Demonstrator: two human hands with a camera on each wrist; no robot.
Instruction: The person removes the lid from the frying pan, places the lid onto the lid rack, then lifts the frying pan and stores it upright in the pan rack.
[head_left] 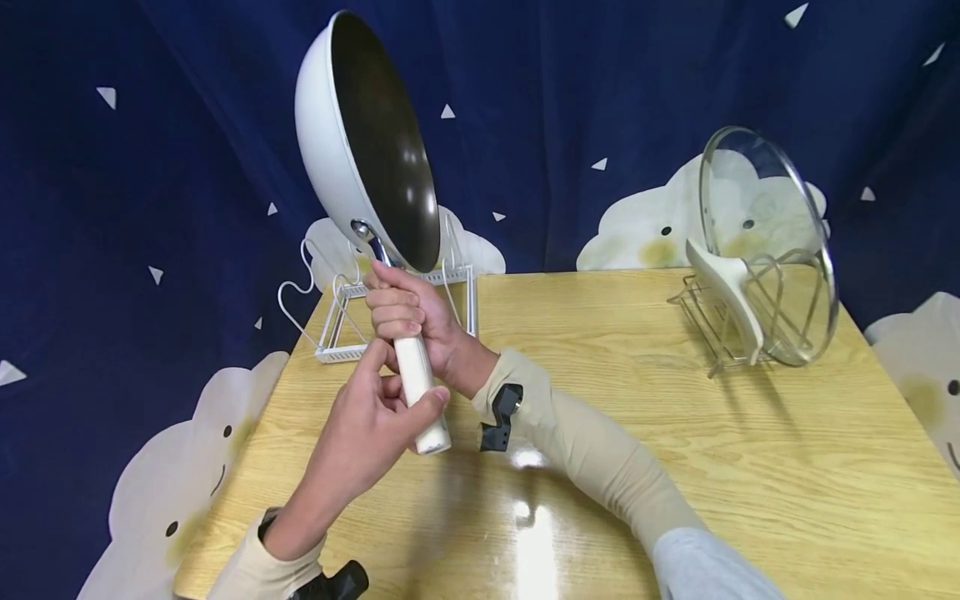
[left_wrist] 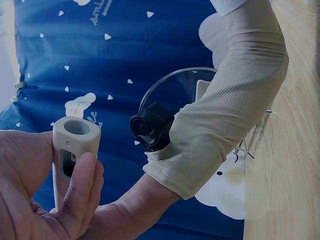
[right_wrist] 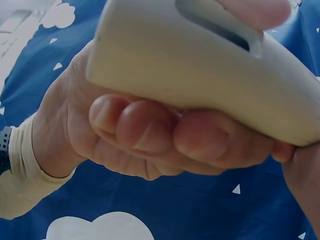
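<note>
A wok (head_left: pixel 322 125), white outside and dark inside, is held up above the table, tilted, with its opening facing right. My right hand (head_left: pixel 412 321) grips the pale handle close to the pan, fingers wrapped round it. Lower on the same handle, my left hand (head_left: pixel 360 433) holds it between thumb and fingers. The hollow handle end (left_wrist: pixel 76 131) shows a round opening and a slot in the left wrist view. In the right wrist view, left-hand fingers (right_wrist: pixel 200 137) curl beneath the handle (right_wrist: pixel 150 60).
Behind the wok, a white wire rack (head_left: pixel 341 354) stands at the table's back left. A glass lid (head_left: pixel 825 250) with a white handle (head_left: pixel 727 292) leans upright in a metal stand (head_left: pixel 708 333) at the right. A blue curtain (head_left: pixel 540 125) hangs behind the wooden table (head_left: pixel 585 333).
</note>
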